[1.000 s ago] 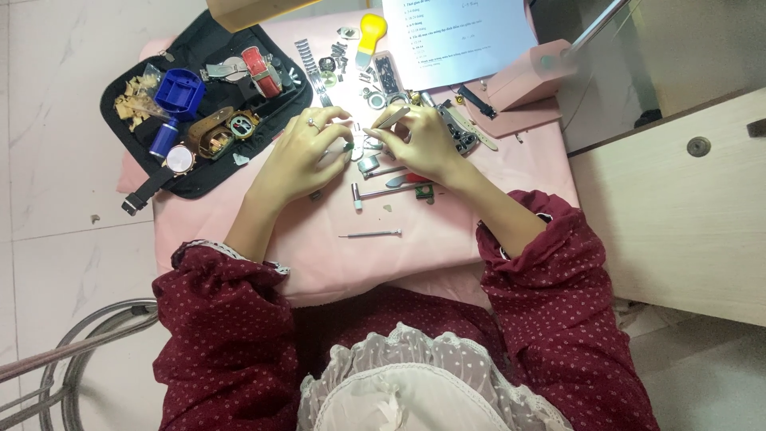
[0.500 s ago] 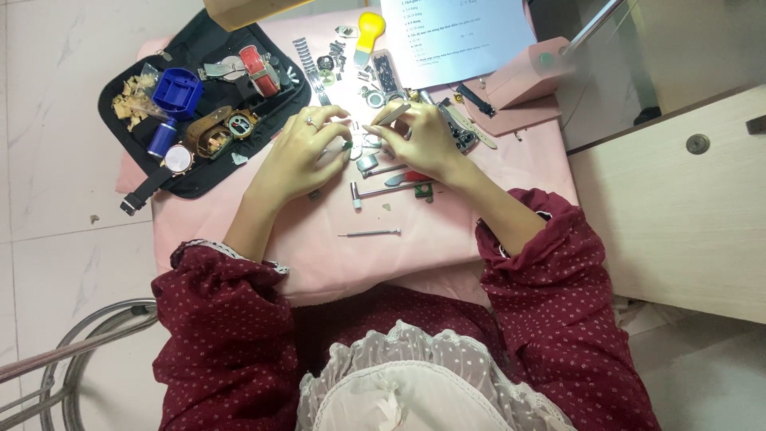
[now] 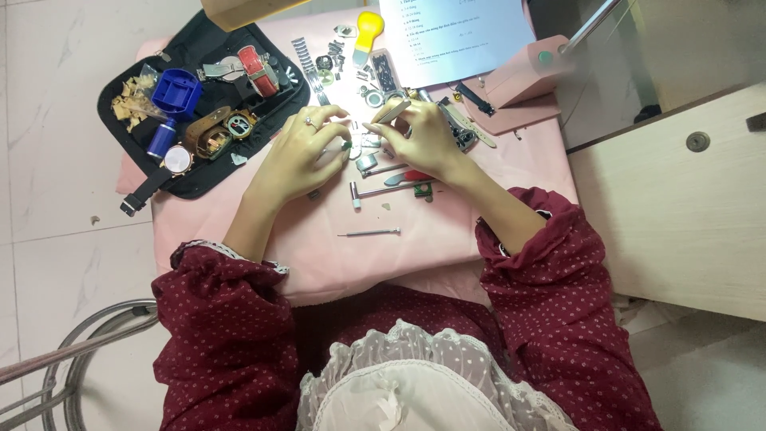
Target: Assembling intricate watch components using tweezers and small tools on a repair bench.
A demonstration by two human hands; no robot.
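Pink cloth (image 3: 447, 231) covers a small work table, white tiled floor to the left, a pale cabinet (image 3: 678, 215) to the right. Left hand (image 3: 299, 156) rests low on the cloth, fingers curled narrow, tips pinching a small dark-green part (image 3: 346, 146); the low, braced posture looks chosen to steady something tiny. Right hand (image 3: 423, 136) sits just opposite, closed on a slim flat metal tool (image 3: 392, 112) angled down toward that same part; the two hands nearly touch over it. Exact nature of the part: too small to tell. Just below the hands, within easy reach, lie a small hammer (image 3: 383, 190) with its head to the left, a red-handled tool (image 3: 403, 176), and farther toward the body a thin pin-like driver (image 3: 369, 233). Loose metal bits and a link bracelet (image 3: 307, 60) are scattered above the hands near a yellow-handled tool (image 3: 367, 28). A black mat (image 3: 199, 172) at upper left holds the stock set aside: several wristwatches, a blue square holder (image 3: 177, 89), a blue cylinder (image 3: 161, 137), a bag of pale chips (image 3: 132, 100). A printed sheet (image 3: 455, 36) and a pink lamp base (image 3: 523, 76) stand at the far edge. Dark red dotted sleeves (image 3: 223, 319) frame the bottom.
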